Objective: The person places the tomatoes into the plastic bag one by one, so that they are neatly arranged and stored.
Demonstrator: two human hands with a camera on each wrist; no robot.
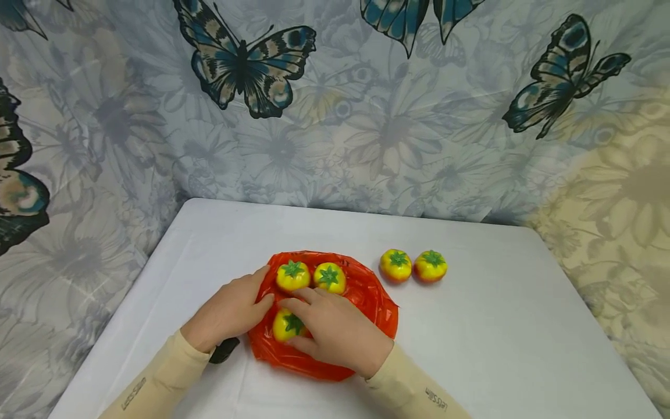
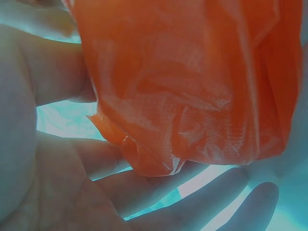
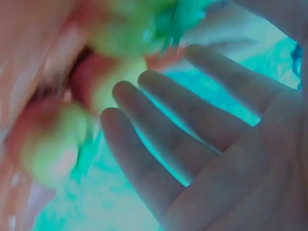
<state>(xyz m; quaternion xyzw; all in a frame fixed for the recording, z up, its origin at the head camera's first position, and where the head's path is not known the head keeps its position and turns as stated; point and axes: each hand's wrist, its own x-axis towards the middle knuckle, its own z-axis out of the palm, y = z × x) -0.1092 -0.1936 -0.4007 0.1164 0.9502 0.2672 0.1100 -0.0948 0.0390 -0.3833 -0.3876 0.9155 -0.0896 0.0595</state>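
A red plastic bag (image 1: pixel 384 314) lies spread open on the white table, with three yellow-and-red tomatoes with green leafy tops in it. Two of them, a left tomato (image 1: pixel 293 276) and a right tomato (image 1: pixel 330 278), sit side by side toward the far rim. The third tomato (image 1: pixel 287 326) is nearer, partly hidden by my right hand (image 1: pixel 340 331). That hand reaches over the bag, fingers straight and spread beside this tomato. My left hand (image 1: pixel 232 308) holds the bag's left rim, thumb over the edge. In the left wrist view its fingers (image 2: pixel 139 192) stretch along the bag's outside.
Two more tomatoes, one (image 1: pixel 395 266) next to the other (image 1: pixel 431 266), stand on the white table (image 1: pixel 497 326) right of the bag. A small dark object (image 1: pixel 225 350) shows by the left wrist. Butterfly-patterned cloth (image 1: pixel 392 134) hangs behind the table.
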